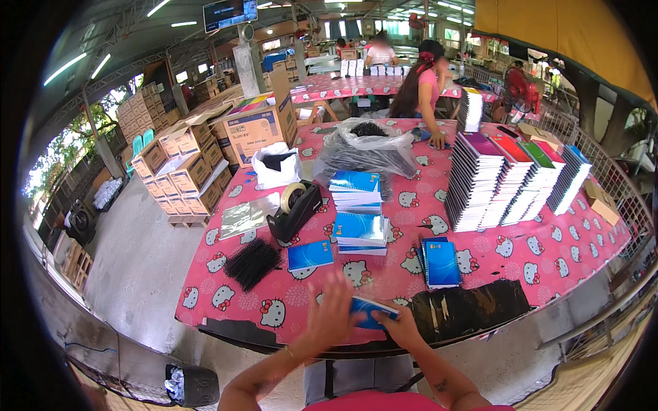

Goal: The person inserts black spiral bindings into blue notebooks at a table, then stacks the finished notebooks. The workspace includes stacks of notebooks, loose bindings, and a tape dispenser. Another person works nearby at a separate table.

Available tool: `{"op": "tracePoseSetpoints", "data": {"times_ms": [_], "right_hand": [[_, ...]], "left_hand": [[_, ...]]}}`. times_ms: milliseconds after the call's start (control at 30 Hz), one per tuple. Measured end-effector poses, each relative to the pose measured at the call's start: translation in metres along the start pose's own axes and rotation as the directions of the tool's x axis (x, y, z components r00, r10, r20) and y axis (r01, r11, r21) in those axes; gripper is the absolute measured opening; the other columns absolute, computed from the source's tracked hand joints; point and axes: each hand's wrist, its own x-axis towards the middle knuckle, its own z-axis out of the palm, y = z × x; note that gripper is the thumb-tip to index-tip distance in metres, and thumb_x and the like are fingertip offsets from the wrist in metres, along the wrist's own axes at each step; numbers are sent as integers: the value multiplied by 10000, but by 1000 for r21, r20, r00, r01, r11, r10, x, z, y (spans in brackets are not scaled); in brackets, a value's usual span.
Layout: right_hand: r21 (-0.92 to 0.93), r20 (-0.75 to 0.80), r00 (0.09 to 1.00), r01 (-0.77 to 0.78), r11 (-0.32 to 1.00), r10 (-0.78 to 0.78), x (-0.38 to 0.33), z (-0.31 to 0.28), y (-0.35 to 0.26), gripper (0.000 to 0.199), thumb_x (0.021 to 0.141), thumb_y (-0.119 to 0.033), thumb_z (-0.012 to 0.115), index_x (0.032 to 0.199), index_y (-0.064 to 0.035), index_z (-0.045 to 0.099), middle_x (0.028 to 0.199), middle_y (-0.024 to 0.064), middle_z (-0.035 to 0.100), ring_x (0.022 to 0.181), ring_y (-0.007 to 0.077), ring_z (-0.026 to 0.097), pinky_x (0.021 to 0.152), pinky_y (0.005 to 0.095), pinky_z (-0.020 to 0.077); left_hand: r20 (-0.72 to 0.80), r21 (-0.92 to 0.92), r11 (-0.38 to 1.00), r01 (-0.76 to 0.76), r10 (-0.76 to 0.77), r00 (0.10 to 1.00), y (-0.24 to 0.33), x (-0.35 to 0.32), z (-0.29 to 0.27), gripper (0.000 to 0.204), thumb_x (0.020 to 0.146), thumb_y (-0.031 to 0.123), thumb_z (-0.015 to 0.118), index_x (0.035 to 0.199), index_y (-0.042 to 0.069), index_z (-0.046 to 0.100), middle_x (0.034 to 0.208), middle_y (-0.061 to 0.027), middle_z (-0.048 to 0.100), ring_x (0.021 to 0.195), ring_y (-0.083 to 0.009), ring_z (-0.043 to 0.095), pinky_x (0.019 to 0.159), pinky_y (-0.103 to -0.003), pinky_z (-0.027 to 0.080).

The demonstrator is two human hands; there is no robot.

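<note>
Close to the table's front edge, my right hand (pixel 404 326) grips a small blue notebook (pixel 369 313) by its right side, thumb on top. Beside its left edge, my left hand (pixel 330 314) is raised with fingers stretched out, somewhat blurred by motion. Just beyond lies a single blue notebook (pixel 310 255), with a bundle of black binding coils (pixel 253 264) to its left. A stack of blue-covered notebooks (pixel 360 229) stands ahead of my hands. To the right, a few spiral-bound blue notebooks (pixel 441 263) lie in a small pile.
A black tape dispenser (pixel 296 211), clear plastic sheets (pixel 248 215) and bags of black coils (pixel 367 152) sit farther back. Tall stacks of colourful notebooks (pixel 475 179) stand right. A co-worker (pixel 423 85) reaches over the far edge. Cartons (pixel 255 133) are piled left.
</note>
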Motion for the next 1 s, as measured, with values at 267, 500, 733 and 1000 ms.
{"op": "tracePoseSetpoints", "data": {"times_ms": [267,500,733,1000], "right_hand": [[-43,18,1000,-19,999,20,-7,0,-1,273,949,-144,678,1176,9,675,901,-12,640,781,54,544,700,246,470],[-80,18,999,32,996,-31,-4,1,-4,290,936,-153,695,1185,-6,684,887,0,662,797,61,559,705,264,480],[-71,36,999,4,998,-2,-4,-1,-14,298,918,-114,704,1196,-11,680,906,-5,686,841,72,589,779,257,499],[-121,141,988,-51,991,68,5,-15,-2,308,922,-120,699,1203,2,669,1010,36,710,922,75,600,823,271,500]], "left_hand": [[-52,66,994,-83,87,995,11,-12,7,824,918,594,517,1436,-37,411,1526,-239,367,1436,-380,323,1115,-663,192],[-99,-15,997,-76,74,992,16,-10,6,807,937,562,509,1458,-41,385,1539,-255,343,1461,-395,276,1143,-629,171],[5,16,992,-124,124,992,23,-18,13,792,927,567,514,1428,-40,433,1504,-245,396,1460,-389,283,1111,-672,199],[-201,-190,964,-186,147,968,30,-32,35,647,928,490,574,1370,22,505,1417,-153,517,1328,-305,468,1085,-632,270]]}}
